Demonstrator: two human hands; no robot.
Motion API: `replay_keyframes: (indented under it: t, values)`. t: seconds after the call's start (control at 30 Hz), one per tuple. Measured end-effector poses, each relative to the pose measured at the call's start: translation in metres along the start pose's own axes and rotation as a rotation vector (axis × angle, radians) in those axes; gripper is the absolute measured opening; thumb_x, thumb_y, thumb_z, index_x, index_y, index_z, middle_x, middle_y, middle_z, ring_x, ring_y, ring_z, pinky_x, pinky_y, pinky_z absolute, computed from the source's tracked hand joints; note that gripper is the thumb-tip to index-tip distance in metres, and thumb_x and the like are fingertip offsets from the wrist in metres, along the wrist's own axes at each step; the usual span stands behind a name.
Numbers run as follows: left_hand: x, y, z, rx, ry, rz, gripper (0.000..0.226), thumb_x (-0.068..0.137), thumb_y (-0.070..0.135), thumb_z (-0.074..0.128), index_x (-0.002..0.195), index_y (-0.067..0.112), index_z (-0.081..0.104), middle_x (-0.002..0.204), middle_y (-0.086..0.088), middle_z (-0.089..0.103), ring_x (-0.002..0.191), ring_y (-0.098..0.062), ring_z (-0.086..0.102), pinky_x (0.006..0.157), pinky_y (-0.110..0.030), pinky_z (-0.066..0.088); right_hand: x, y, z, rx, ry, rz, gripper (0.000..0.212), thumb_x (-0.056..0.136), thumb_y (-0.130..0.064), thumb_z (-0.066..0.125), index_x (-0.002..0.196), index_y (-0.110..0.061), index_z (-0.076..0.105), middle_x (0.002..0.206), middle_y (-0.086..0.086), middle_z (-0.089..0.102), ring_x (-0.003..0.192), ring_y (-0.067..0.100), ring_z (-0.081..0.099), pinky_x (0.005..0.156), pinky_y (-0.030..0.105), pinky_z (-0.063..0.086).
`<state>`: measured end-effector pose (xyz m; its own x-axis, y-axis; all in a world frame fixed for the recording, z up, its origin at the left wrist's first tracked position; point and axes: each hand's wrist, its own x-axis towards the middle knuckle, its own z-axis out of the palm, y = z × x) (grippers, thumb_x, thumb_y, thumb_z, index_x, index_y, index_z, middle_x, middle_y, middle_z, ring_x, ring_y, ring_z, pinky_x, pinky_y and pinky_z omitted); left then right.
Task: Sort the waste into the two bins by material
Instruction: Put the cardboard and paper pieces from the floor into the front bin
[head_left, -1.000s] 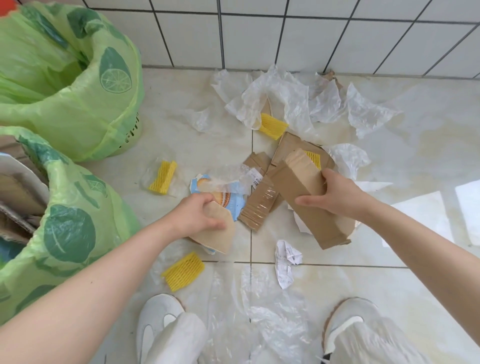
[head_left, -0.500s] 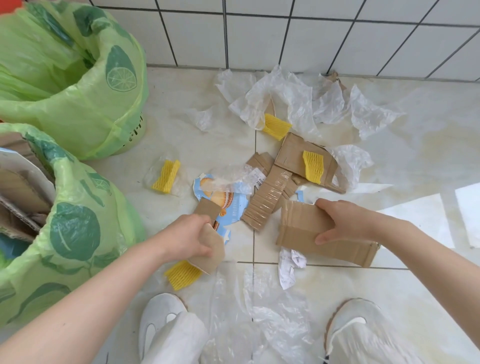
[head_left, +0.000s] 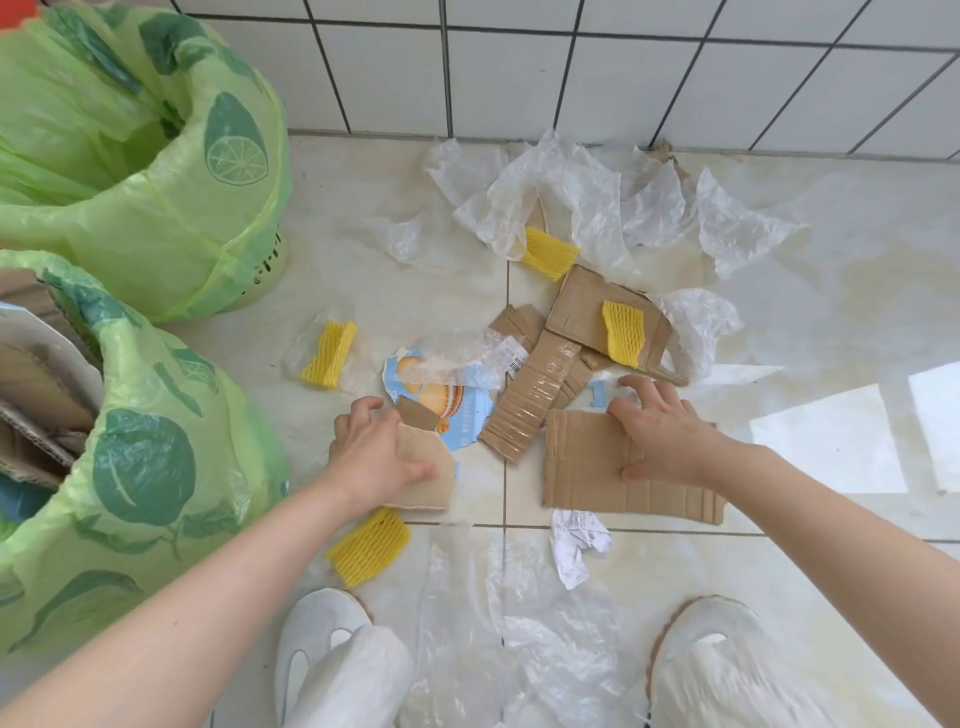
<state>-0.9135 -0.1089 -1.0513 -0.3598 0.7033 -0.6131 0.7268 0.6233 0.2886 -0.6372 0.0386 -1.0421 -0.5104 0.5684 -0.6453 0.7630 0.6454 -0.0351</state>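
Head view of sorting on a tiled floor. The left hand is seen clasping a small curved cardboard piece, thumb across its near face and fingers curled over its far edge; the piece is held just above a yellow foam net lying on the floor. The right hand is seen gripping a flat corrugated cardboard sheet by its far edge, thumb on the upper face and fingers hooked over the far rim; most of the sheet extends to the left of and nearer than that hand. Between the two hands, slightly farther off, a taped cardboard strip and a torn blue printed carton are shown. A crumpled receipt lies just near of the sheet. Farther away, a cardboard flap bearing another foam net is shown, with crumpled clear plastic film against the wall. At left, two bins lined with green bags are placed: the near bin is seen to contain cardboard, beside the left forearm; the far bin stands beyond it. White shoes are visible at the near edge.
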Motion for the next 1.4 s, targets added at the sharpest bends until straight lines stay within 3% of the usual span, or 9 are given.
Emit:
replay_keyframes:
  t: [0.3, 0.47, 0.67, 0.73, 0.87, 1.03, 1.17, 1.3, 1.4]
  values:
    - [0.001, 0.008, 0.006, -0.061, 0.093, -0.057, 0.069, 0.069, 0.036, 0.080, 0.125, 0.014, 0.048, 0.125, -0.007, 0.043, 0.122, -0.028, 0.042, 0.098, -0.037, 0.040, 0.003, -0.005, 0.002, 0.019, -0.005, 0.130, 0.063, 0.069, -0.040, 0.073, 0.120, -0.019, 0.043, 0.118, 0.005, 0.037, 0.103, 0.027, 0.048, 0.083, 0.041, 0.034]
    - [-0.003, 0.011, 0.001, -0.182, 0.129, -0.063, 0.065, 0.070, 0.026, 0.081, 0.124, 0.012, 0.049, 0.120, -0.007, 0.049, 0.117, -0.026, 0.049, 0.089, -0.031, 0.038, 0.000, -0.004, 0.002, 0.054, 0.003, 0.121, 0.057, 0.072, -0.035, 0.071, 0.118, -0.020, 0.043, 0.097, 0.000, 0.041, 0.089, 0.023, 0.047, 0.077, 0.038, 0.028]
    - [-0.008, 0.003, -0.010, -0.319, 0.150, -0.072, 0.039, 0.068, 0.025, 0.082, 0.082, 0.022, 0.046, 0.080, 0.006, 0.053, 0.084, -0.022, 0.051, 0.056, -0.027, 0.032, -0.012, 0.006, -0.013, 0.225, 0.013, 0.116, 0.038, 0.080, -0.030, 0.064, 0.110, -0.021, 0.044, 0.098, 0.000, 0.049, 0.091, 0.020, 0.045, 0.075, 0.035, 0.026]
    - [-0.009, -0.001, -0.014, -0.395, 0.160, -0.069, 0.041, 0.066, 0.024, 0.084, 0.079, 0.023, 0.045, 0.080, 0.006, 0.053, 0.084, -0.023, 0.052, 0.061, -0.030, 0.036, -0.018, 0.009, -0.024, 0.274, 0.055, 0.099, 0.028, 0.083, -0.026, 0.061, 0.103, -0.020, 0.043, 0.097, 0.000, 0.051, 0.092, 0.022, 0.045, 0.074, 0.035, 0.027]
    - [-0.016, -0.004, -0.026, -0.553, 0.206, -0.054, 0.045, 0.068, 0.019, 0.083, 0.097, 0.017, 0.048, 0.091, 0.003, 0.054, 0.088, -0.022, 0.053, 0.069, -0.032, 0.039, -0.033, 0.004, -0.051, 0.353, 0.121, 0.024, 0.021, 0.090, -0.020, 0.056, 0.096, -0.024, 0.036, 0.077, -0.014, 0.040, 0.086, 0.023, 0.042, 0.075, 0.037, 0.032]
    - [-0.036, -0.006, -0.042, -0.740, 0.287, -0.032, 0.055, 0.074, 0.015, 0.078, 0.114, 0.024, 0.042, 0.104, -0.001, 0.056, 0.095, -0.024, 0.057, 0.081, -0.036, 0.047, -0.046, -0.020, -0.079, 0.517, 0.254, -0.105, 0.020, 0.091, -0.016, 0.056, 0.101, -0.024, 0.041, 0.080, -0.012, 0.048, 0.078, 0.022, 0.046, 0.071, 0.036, 0.037]
    - [-0.056, -0.008, -0.061, -0.822, 0.323, -0.005, 0.055, 0.077, 0.012, 0.075, 0.123, 0.026, 0.048, 0.108, -0.001, 0.061, 0.098, -0.021, 0.059, 0.087, -0.035, 0.047, -0.054, -0.057, -0.099, 0.639, 0.311, -0.217, 0.034, 0.091, -0.015, 0.058, 0.118, -0.026, 0.041, 0.100, -0.005, 0.059, 0.084, 0.019, 0.056, 0.075, 0.036, 0.047]
    - [-0.078, -0.005, -0.089, -0.830, 0.371, 0.045, 0.021, 0.081, 0.009, 0.069, 0.097, 0.022, 0.065, 0.088, 0.005, 0.068, 0.080, -0.006, 0.064, 0.075, -0.021, 0.049, -0.056, -0.093, -0.118, 0.747, 0.343, -0.287, 0.068, 0.091, -0.011, 0.057, 0.138, -0.043, 0.019, 0.097, 0.003, 0.058, 0.091, 0.018, 0.058, 0.080, 0.027, 0.047]
    - [-0.100, -0.011, -0.115, -0.810, 0.526, 0.062, 0.016, 0.079, 0.011, 0.071, 0.079, 0.025, 0.063, 0.073, 0.012, 0.066, 0.064, 0.001, 0.060, 0.061, -0.011, 0.044, -0.052, -0.121, -0.141, 0.807, 0.344, -0.309, 0.065, 0.092, -0.012, 0.056, 0.141, -0.040, 0.023, 0.101, -0.003, 0.055, 0.081, 0.015, 0.057, 0.069, 0.020, 0.047]
